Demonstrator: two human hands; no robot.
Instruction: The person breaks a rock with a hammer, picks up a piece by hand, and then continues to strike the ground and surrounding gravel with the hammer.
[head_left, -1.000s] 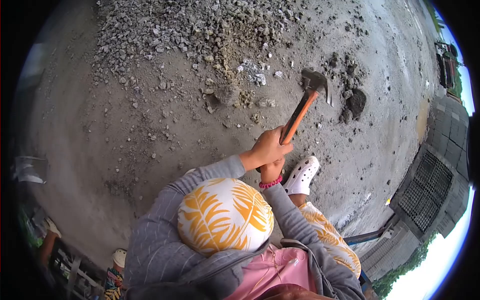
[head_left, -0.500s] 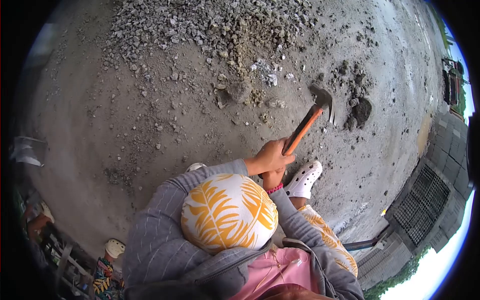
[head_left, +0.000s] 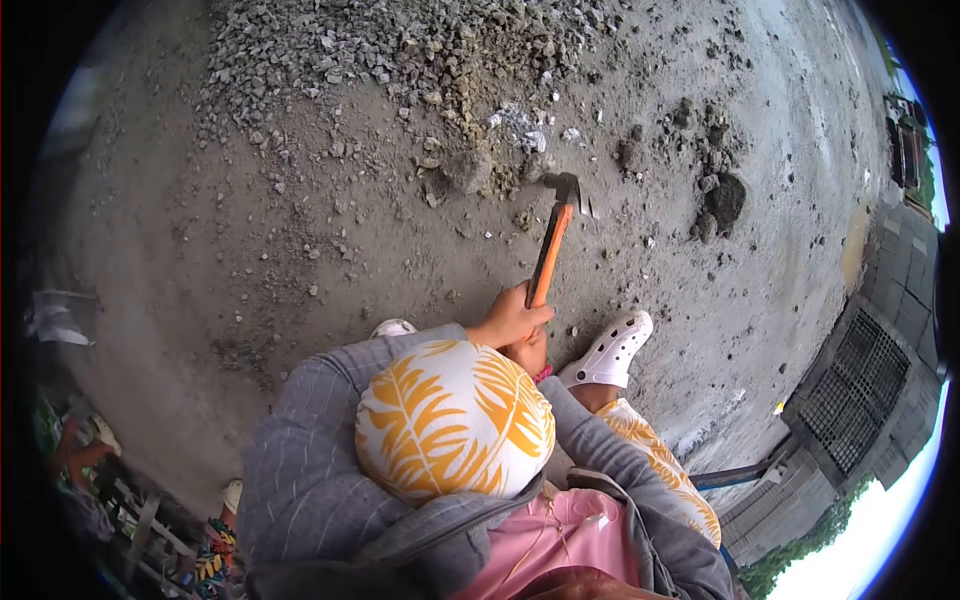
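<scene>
My left hand [head_left: 512, 318] is closed around the orange and black handle of a claw hammer [head_left: 550, 250]. Just below it, my right hand [head_left: 530, 350], with a pink bracelet at the wrist, is closed at the lower end of the handle; its fingers are partly hidden. The dark hammer head points away from me, beside a rounded grey stone [head_left: 538, 167] on the ground. A larger rounded stone [head_left: 467, 171] lies to the left. My patterned knee [head_left: 455, 420] is raised below my hands.
Crushed gravel [head_left: 330, 50] is spread across the ground ahead. Dark clumps [head_left: 725, 200] lie at the right. A white clog [head_left: 612, 350] is on my foot. Grey blocks [head_left: 895, 290] and a metal grating [head_left: 858, 385] stand at the far right. Part of another person [head_left: 75, 455] shows at lower left.
The hammer and both hands have moved left, and the hammer head now sits beside the stone it was to the right of. The view has shifted slightly.
</scene>
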